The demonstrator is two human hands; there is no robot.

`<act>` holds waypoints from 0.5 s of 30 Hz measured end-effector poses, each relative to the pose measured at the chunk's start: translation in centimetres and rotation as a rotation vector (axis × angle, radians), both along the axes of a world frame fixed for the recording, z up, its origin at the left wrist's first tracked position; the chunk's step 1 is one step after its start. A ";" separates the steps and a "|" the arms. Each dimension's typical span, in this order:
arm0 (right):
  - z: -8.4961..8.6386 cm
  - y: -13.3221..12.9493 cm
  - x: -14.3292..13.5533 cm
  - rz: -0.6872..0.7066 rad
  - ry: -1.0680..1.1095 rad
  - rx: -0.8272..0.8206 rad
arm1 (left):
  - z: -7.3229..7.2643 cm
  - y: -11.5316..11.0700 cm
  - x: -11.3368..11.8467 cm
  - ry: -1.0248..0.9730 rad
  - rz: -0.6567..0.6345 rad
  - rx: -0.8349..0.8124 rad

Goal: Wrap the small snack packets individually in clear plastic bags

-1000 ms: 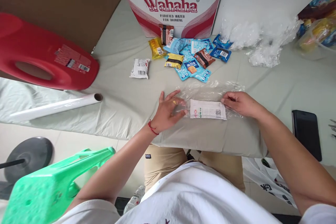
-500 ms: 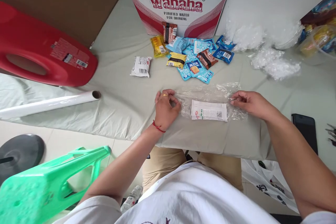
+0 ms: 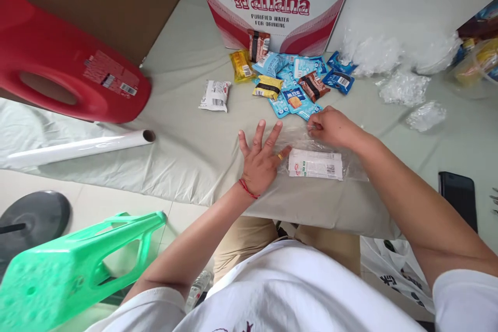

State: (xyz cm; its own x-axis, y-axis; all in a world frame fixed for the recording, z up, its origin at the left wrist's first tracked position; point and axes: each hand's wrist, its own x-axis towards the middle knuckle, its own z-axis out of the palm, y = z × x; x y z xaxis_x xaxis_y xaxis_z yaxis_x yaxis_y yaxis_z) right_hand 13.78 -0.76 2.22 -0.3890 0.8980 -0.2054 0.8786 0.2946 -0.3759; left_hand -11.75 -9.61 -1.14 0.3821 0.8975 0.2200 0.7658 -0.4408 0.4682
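Note:
A white printed snack packet lies flat on a sheet of clear plastic film near the table's front edge. My left hand rests with spread fingers on the film's left side, its thumb just left of the packet. Behind the packet, my right hand has its fingers closed in a pinch at the film's far edge. Just beyond that hand is a pile of small wrapped snacks, with a blue biscuit packet, a yellow packet and a brown packet among them.
A white packet lies left of the pile. Behind stands a water carton. Crumpled film bundles and a phone are at right; a film roll and red jug at left. A green stool stands below.
My left hand has opened from a curled grip and spread its fingers. My right hand has moved left and away from me, from the film's right end to its far edge.

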 end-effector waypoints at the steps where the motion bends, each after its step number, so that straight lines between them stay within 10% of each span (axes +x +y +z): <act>1: 0.3 0.2 0.0 -0.002 0.014 -0.017 | 0.0 0.0 0.0 0.002 -0.007 0.003; 9: 4.3 -6.0 0.1 0.183 0.034 0.130 | 0.0 -0.2 0.2 0.002 -0.017 0.021; 15: 1.2 -12.3 0.6 0.346 0.052 0.074 | -0.5 1.0 -1.5 -0.279 -0.042 -0.095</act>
